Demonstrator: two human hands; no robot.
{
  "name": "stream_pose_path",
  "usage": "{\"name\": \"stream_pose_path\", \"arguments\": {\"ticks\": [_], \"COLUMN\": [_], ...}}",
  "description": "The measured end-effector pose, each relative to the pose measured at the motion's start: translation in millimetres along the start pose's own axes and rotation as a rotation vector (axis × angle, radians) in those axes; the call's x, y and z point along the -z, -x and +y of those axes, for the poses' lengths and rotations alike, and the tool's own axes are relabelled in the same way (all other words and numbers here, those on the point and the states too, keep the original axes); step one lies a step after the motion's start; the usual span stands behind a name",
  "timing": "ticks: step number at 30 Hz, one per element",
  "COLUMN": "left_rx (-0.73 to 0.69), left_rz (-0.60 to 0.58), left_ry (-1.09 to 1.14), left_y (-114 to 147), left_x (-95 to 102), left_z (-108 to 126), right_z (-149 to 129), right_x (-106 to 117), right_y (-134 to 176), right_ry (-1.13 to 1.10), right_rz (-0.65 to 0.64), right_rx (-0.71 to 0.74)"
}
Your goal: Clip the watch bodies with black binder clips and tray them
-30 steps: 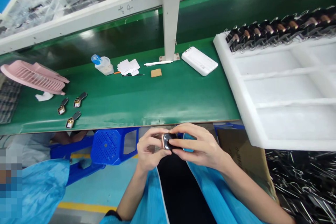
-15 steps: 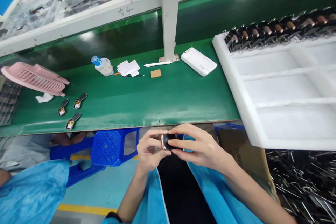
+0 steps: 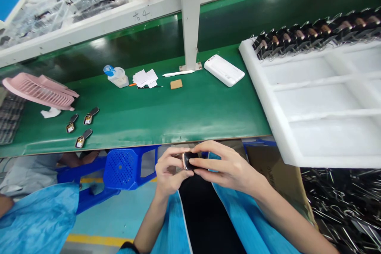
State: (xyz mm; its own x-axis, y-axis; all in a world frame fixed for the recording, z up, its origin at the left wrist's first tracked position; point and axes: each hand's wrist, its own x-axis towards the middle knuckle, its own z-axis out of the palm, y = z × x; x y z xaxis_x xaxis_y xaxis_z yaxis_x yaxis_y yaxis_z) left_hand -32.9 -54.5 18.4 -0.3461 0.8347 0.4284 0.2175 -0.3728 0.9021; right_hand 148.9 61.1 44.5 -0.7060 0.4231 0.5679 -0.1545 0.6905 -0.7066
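Just off the table's front edge, both hands hold a small smartwatch body with a dark glossy face and a shiny metal rim. My left hand grips its left side between thumb and fingers. From the right, my right hand closes on it, fingers lying over the dark face and thumb side hidden in part. Farther left on the green table lie three opened watch cases, each with its dark screen folded away from the gold-coloured body.
A white foam tray at right carries a row of binder-clipped watches. Loose binder clips fill a box below. A power bank, pen, paper slips, bottle, pink basket and blue stool stand around.
The view has shifted very slightly. Both hands keep the same hold on the smartwatch body, with hardly any visible motion.
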Motion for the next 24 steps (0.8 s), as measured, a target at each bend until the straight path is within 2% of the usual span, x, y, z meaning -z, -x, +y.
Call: {"name": "stream_pose_path", "arguments": {"ticks": [10, 14, 17, 19, 20, 22, 24], "left_rx": [0.021, 0.013, -0.039, -0.105, -0.148, -0.24, -0.318], "left_rz": [0.02, 0.082, 0.097, 0.082, 0.07, 0.043, 0.014], "left_ry": [0.031, 0.015, -0.017, -0.076, -0.111, -0.164, -0.2], "left_y": [4, 5, 5, 5, 6, 6, 6], "left_x": [-1.0, -3.9, -7.4, -9.0, -9.3, -8.6, -6.5], "left_z": [-3, -3, 0, 4, 5, 8, 8], "right_z": [-2, -4, -8, -12, -14, -16, -17], "right_x": [1, -10, -29, -40, -44, -48, -47], "right_y": [-6, -2, 4, 6, 7, 7, 6], "right_ry": [0.036, -0.031, -0.193, -0.435, -0.61, -0.999, -1.277], "right_rz": [0.018, 0.052, 0.209, 0.329, 0.34, 0.259, 0.116], "right_rx": [0.037, -0.004, -0.24, -0.495, -0.621, -0.818, -0.925]}}
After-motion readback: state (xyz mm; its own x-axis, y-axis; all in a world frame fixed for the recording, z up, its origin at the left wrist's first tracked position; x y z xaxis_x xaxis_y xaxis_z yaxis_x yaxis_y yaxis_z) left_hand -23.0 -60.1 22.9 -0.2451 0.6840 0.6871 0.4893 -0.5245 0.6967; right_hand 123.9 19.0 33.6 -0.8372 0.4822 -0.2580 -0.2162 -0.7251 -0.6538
